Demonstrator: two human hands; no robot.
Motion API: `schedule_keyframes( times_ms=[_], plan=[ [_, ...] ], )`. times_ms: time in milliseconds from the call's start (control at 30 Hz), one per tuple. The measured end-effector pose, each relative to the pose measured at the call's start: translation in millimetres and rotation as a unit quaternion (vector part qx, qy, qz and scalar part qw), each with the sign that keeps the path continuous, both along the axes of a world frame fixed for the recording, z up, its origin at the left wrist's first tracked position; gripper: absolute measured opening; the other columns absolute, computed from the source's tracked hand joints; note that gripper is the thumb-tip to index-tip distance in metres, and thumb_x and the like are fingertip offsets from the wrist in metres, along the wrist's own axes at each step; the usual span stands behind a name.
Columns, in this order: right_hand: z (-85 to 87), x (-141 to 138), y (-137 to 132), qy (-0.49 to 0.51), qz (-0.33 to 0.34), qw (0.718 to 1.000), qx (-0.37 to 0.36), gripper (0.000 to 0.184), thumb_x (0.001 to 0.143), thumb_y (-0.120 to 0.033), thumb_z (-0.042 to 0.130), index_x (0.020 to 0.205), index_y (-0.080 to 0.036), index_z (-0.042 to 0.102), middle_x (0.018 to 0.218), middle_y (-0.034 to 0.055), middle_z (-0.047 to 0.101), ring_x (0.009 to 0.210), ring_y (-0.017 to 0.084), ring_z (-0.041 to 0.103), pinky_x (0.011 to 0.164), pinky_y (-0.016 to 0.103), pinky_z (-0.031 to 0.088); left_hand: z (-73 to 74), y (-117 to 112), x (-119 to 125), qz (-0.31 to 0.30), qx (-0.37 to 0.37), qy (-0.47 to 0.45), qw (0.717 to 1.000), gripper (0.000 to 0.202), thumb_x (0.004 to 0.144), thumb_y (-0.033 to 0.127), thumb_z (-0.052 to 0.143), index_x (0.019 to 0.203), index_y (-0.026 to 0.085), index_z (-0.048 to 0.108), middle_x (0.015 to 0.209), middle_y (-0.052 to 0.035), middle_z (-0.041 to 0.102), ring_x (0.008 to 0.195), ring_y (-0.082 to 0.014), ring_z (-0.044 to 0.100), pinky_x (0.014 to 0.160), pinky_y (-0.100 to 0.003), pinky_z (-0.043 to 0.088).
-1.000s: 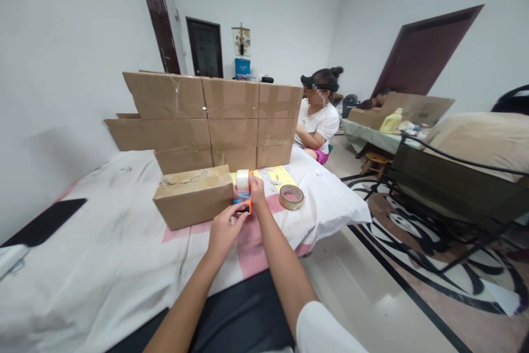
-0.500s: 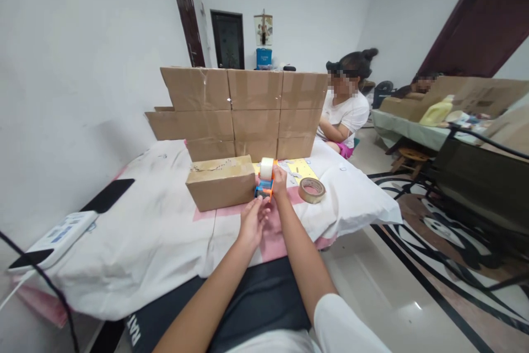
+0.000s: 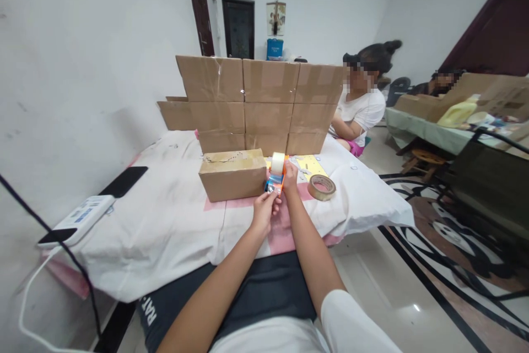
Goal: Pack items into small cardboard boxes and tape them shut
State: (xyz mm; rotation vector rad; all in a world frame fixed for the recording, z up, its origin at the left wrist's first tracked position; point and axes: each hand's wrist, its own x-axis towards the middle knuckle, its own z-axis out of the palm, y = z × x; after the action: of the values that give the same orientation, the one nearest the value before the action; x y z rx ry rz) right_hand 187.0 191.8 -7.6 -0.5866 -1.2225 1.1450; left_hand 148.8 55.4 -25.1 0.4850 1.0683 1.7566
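My right hand (image 3: 290, 175) grips an orange and blue tape dispenser (image 3: 275, 177) with a white roll on top, held just right of a small cardboard box (image 3: 232, 175) on the cloth-covered table (image 3: 165, 215). My left hand (image 3: 264, 211) is pinched at the dispenser's lower front end, on what looks like the tape end. A brown tape roll (image 3: 322, 186) lies flat on the table to the right of my hands.
A wall of stacked cardboard boxes (image 3: 256, 102) stands behind the small box. A person in a white shirt (image 3: 360, 113) sits at the table's far right corner. A white device (image 3: 78, 218) with cables and a dark phone (image 3: 123, 180) lie at the left. Another table with boxes (image 3: 454, 116) is at right.
The camera view has shifted left and pulled back. My hands stay on the dispenser beside the small box, the left hand now pinched at its front.
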Motion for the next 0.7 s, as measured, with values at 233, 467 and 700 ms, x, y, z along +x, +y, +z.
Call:
schedule_keyframes(
  times_ms=[233,467,700],
  plan=[
    [1.6,-6.6,-4.8,0.014,-0.004,1.000,-0.018,0.050,0.081,-0.064,0.058,0.061,-0.020,0.047,0.054,-0.0033,0.050,0.049,0.010,0.045,0.047,0.022,0.040,-1.5,-16.6,-1.9,0.046,0.027,0.042,0.998,0.037,0.063,0.045,0.083,0.064,0.016,0.060,0.054,0.0050,0.054,0.044,-0.0039,0.041,0.044,-0.018,0.027],
    [10.0,-8.1,-17.9,0.049,0.004,0.998,-0.040,0.049,0.080,-0.059,0.063,0.057,-0.021,0.042,0.048,-0.0051,0.047,0.043,0.008,0.044,0.040,0.020,0.039,6.5,-27.1,10.6,0.070,0.041,0.089,0.993,0.032,0.069,0.040,0.076,0.059,0.017,0.056,0.054,0.0056,0.049,0.049,-0.0061,0.041,0.048,-0.020,0.029],
    [7.8,-2.6,-5.1,0.085,0.008,0.994,-0.067,0.049,0.082,-0.065,0.059,0.066,-0.019,0.051,0.051,-0.0021,0.057,0.044,0.013,0.058,0.045,0.025,0.053,-0.7,-34.3,23.5,0.058,0.043,0.124,0.990,0.031,0.073,0.036,0.072,0.056,0.017,0.055,0.051,0.0048,0.048,0.049,-0.0074,0.042,0.050,-0.021,0.031]
  ],
)
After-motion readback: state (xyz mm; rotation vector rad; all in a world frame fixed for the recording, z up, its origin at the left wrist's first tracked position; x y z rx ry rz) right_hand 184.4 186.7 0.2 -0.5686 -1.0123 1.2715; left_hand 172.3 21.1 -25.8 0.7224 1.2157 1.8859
